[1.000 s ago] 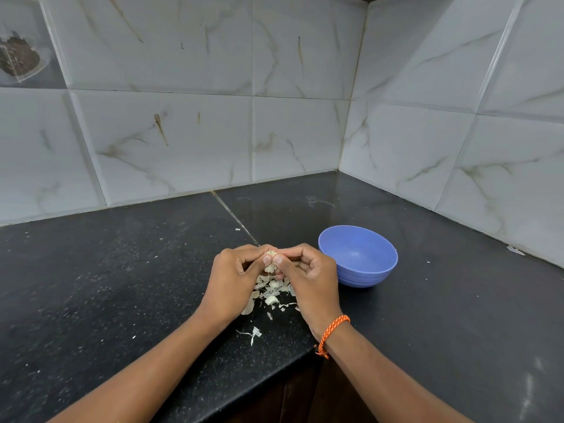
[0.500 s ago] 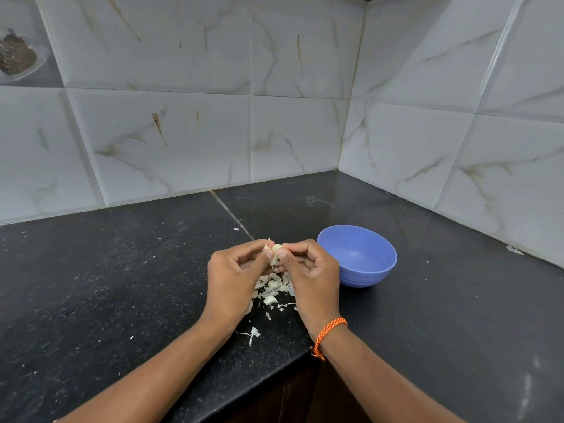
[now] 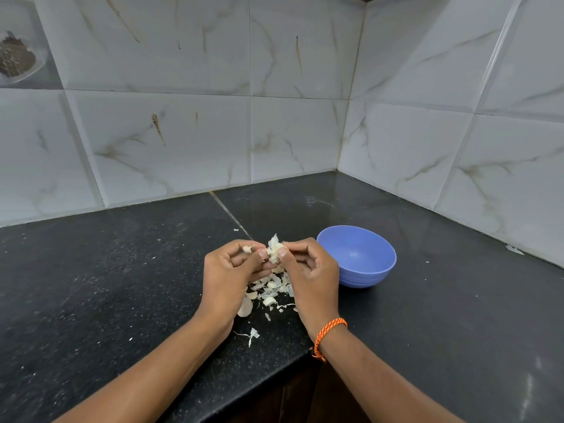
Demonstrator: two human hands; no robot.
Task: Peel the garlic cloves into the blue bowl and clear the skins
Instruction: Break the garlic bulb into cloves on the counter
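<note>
White garlic clove (image 3: 275,251) at frame centre, pinched between thumb and fingers of both hands, skin partly flaring up. Left hand (image 3: 232,276) grips from left, right hand (image 3: 311,270) from right, both above counter. Loose skins (image 3: 268,293) lie on black counter (image 3: 122,285) just below hands. Blue bowl (image 3: 360,257) stands right of centre, near right hand. Orange cord (image 3: 328,334) around right wrist.

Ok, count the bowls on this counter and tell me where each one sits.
1. The blue bowl stands upright on the black counter, just right of the right hand and apart from it. No other bowl shows in this view.
</note>
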